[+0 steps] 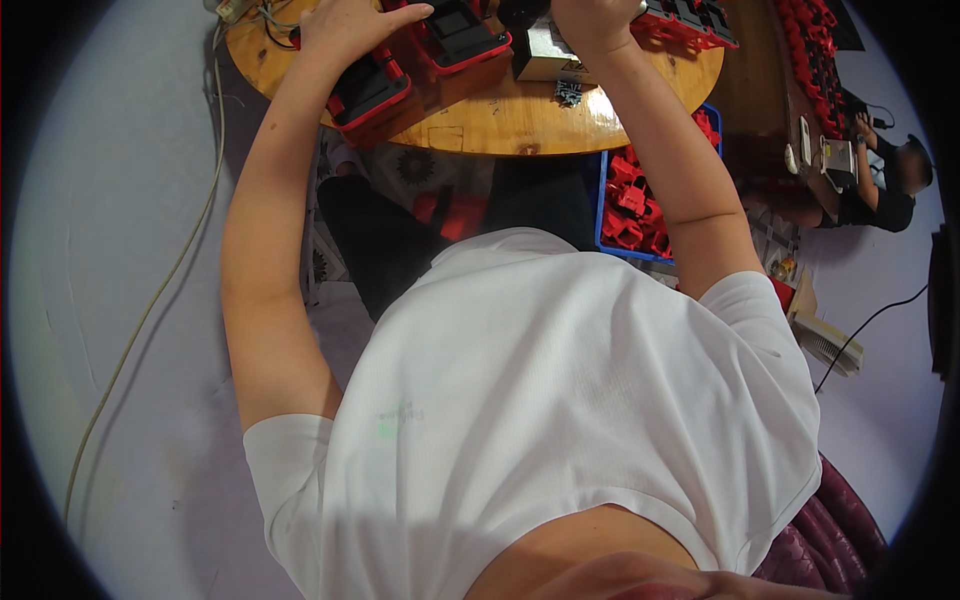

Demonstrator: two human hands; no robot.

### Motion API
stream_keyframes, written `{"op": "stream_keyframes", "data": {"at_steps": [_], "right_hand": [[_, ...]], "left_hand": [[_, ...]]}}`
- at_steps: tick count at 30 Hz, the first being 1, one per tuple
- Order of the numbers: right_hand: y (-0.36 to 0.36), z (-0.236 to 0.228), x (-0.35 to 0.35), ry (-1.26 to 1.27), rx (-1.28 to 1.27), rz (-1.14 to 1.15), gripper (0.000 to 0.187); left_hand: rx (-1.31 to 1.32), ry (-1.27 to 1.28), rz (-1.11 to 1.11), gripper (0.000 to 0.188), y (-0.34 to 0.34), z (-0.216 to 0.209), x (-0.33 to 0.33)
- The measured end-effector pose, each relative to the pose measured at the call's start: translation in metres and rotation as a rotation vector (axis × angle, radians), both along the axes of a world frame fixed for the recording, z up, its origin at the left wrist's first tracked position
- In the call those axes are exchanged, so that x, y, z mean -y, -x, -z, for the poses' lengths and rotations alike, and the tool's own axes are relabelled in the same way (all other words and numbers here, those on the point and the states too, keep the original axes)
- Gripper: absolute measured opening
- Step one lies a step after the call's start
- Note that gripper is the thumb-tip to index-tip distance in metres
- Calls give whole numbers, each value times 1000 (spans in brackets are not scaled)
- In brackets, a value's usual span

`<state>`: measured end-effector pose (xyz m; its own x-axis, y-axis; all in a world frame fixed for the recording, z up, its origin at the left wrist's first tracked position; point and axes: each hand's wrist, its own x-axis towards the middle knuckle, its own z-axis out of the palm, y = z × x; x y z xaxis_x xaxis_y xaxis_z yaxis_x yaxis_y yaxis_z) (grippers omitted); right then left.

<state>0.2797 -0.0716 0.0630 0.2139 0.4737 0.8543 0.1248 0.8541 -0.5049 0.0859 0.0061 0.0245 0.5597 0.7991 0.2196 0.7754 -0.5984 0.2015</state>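
Observation:
My left hand [345,28] is at the top edge, over a red and black boxy device [370,92] on the round wooden table [480,130]. Its thumb stretches out toward a second red and black device [460,35]; the other fingertips are partly cut off. At the top edge is also my right hand [595,22], above a pale metallic box [550,58], with its fingers mostly out of the picture. A dark rounded object [522,12] shows beside it, and I cannot make out whether the hand holds it. A little heap of small metal parts [568,94] lies by the box.
More red and black parts [690,22] sit at the table's right. Below its edge stands a blue crate [600,205] of red plastic pieces [632,200]. Another person [885,180] works at a side table with red parts [812,65]. A cable [150,310] runs along the left.

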Motion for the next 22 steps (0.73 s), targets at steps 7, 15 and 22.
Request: {"op": "stream_keyframes", "data": {"at_steps": [7, 15, 22], "right_hand": [[-1, 6, -6, -27, 60, 21, 41], [-52, -15, 35, 82, -76, 148, 43], [-64, 22, 43, 54, 88, 245, 56]], "left_hand": [[-49, 186, -46, 69, -8, -11, 2], [-43, 253, -136, 75, -14, -15, 1], [22, 129, -83, 74, -1, 3, -4]]}}
